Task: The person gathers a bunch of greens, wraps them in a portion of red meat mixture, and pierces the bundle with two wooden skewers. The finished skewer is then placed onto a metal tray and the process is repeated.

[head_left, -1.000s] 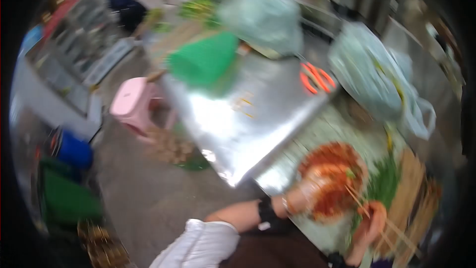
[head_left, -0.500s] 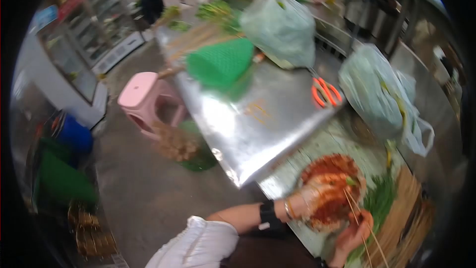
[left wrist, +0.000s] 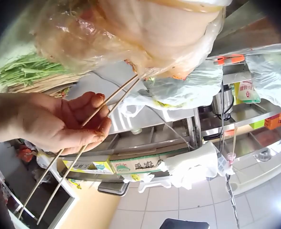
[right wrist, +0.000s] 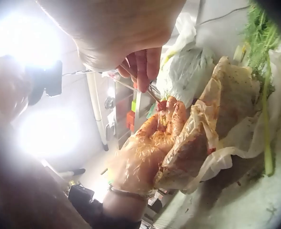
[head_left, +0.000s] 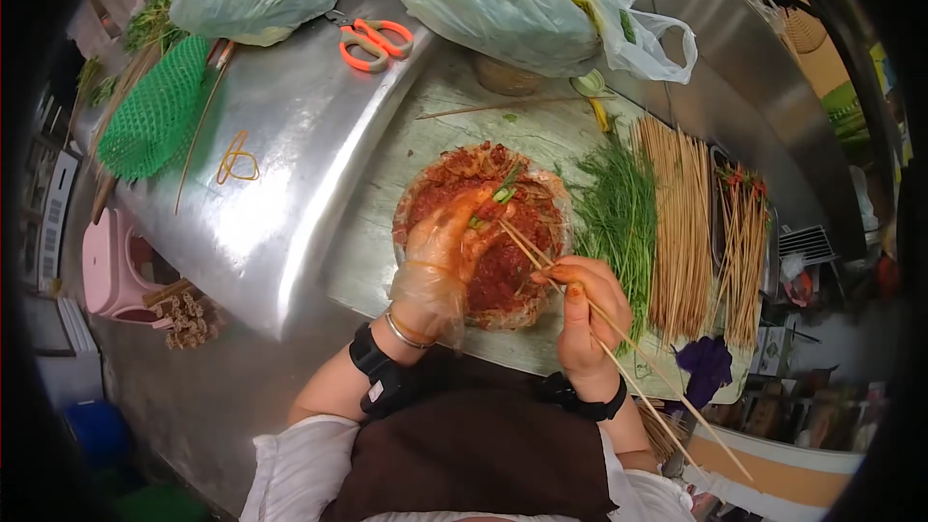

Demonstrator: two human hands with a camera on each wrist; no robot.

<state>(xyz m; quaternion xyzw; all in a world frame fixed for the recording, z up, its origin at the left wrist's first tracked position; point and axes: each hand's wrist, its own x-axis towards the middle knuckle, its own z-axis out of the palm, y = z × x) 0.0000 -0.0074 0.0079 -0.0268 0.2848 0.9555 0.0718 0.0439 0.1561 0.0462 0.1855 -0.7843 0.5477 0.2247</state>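
Observation:
My left hand (head_left: 440,246), in a clear plastic glove smeared red, is over a round heap of red seasoned meat (head_left: 507,280). Its fingers hold a small red piece of meat (right wrist: 162,106), with green bits (head_left: 505,191) beside the fingertips in the head view. Bare, with stained fingertips, my right hand (head_left: 588,314) pinches two thin bamboo skewers (head_left: 677,393) side by side. Their tips reach the held piece, and the long ends slant down to the right. A stained, crumpled plastic liner (right wrist: 219,98) stands around the meat.
Right of the meat lie dill-like greens (head_left: 619,232), a pile of bare skewers (head_left: 680,232) and a tray of loaded skewers (head_left: 742,242). Behind are plastic bags (head_left: 512,10) and orange-handled scissors (head_left: 372,46). A metal table (head_left: 290,135) stands left, with green netting (head_left: 155,116) and rubber bands (head_left: 237,159).
The head view has swung down and right, bringing the meat to the middle. My right hand still holds the two skewers, now with their tips at the left fingers.

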